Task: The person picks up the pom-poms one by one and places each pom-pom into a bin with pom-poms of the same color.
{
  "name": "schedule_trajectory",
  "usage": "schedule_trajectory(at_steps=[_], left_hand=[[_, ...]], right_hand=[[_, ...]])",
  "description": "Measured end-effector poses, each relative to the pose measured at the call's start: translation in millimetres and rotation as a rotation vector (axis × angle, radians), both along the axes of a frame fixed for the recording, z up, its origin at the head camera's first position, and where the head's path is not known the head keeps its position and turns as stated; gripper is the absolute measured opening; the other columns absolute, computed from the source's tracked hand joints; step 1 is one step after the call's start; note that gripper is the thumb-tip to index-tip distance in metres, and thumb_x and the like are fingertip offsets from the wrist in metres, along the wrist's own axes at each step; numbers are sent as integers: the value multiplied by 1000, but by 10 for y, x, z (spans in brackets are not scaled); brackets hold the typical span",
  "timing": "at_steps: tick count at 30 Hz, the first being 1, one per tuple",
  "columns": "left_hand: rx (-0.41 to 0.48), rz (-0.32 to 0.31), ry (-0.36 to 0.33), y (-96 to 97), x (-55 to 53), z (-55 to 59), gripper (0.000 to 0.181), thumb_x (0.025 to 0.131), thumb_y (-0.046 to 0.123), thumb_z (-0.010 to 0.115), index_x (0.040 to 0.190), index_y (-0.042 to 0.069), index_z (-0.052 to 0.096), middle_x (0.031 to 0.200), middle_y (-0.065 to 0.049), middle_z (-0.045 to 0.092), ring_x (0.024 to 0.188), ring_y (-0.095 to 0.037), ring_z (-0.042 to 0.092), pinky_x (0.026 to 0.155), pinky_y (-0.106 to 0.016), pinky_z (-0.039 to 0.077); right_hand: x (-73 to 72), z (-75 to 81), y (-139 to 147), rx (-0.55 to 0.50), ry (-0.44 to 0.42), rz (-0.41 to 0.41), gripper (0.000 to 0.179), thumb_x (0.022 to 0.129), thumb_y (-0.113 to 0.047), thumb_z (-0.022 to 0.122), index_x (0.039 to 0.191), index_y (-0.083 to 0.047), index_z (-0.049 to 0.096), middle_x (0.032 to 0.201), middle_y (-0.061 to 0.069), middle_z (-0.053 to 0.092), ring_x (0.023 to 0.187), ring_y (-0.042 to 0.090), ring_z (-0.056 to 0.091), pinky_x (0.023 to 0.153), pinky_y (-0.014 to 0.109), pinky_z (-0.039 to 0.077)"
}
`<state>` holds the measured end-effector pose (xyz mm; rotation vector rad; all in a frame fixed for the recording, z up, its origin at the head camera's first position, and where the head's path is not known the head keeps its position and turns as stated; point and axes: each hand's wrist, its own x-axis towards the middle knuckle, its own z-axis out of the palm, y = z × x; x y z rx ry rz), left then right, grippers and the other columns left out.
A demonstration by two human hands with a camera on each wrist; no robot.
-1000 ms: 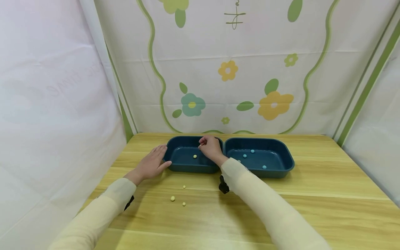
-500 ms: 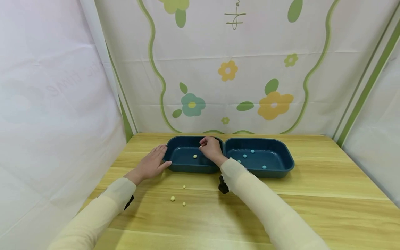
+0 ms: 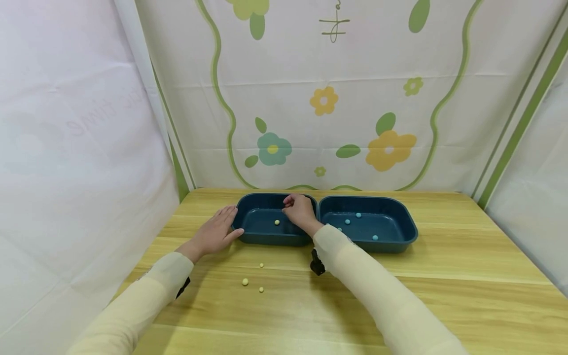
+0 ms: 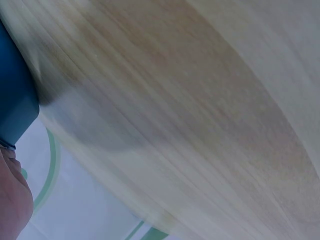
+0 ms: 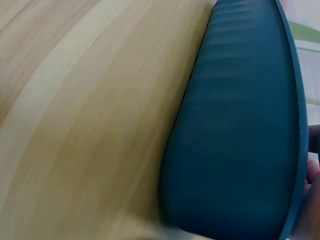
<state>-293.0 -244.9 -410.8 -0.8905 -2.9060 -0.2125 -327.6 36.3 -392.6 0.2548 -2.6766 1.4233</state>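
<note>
Two dark teal trays stand side by side. My left hand [image 3: 214, 233] rests at the left end of the left tray [image 3: 270, 239], its fingers extended along the rim and the thumb spread toward the front. Over the right part of that tray my right hand [image 3: 300, 212] hovers with bent fingers, fingertips inside the rim; I cannot tell whether they pinch a small ball. A yellow ball [image 3: 277, 222] lies on this tray's floor. Several blue balls, such as a blue ball [image 3: 375, 237], lie in the right tray [image 3: 390, 246]. In the right wrist view a teal tray wall [image 5: 235, 130] hides most of the hand.
On the wooden table [image 3: 448, 276], in front of the left tray, lie a larger yellow ball [image 3: 245, 282] and two smaller ones, a nearer small ball [image 3: 261, 290] and a farther small ball [image 3: 262, 265]. A flower-printed white curtain [image 3: 346, 108] hangs behind the table.
The right hand's fingers shift very slightly over the left tray; a pale spot seen at the fingertips earlier is less visible now. The left hand, trays and balls stay in place.
</note>
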Motion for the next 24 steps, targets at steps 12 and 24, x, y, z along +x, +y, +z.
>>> schedule_trajectory(at_steps=[12, 24], left_hand=[[-8, 1, 2, -9, -11, -8, 77, 103, 48, 38, 150, -10, 20, 156, -26, 19, 145, -37, 14, 117, -47, 11], [-3, 4, -9, -4, -14, 8, 77, 103, 48, 38, 150, -10, 20, 156, -25, 18, 145, -38, 14, 117, -48, 10]], right_hand=[[21, 169, 32, -57, 41, 45, 18, 88, -2, 71, 105, 3, 67, 92, 8, 65, 86, 22, 61, 78, 34, 54], [165, 344, 73, -73, 99, 120, 10, 87, -2, 73, 94, -5, 67, 89, 5, 65, 82, 19, 63, 73, 30, 55]])
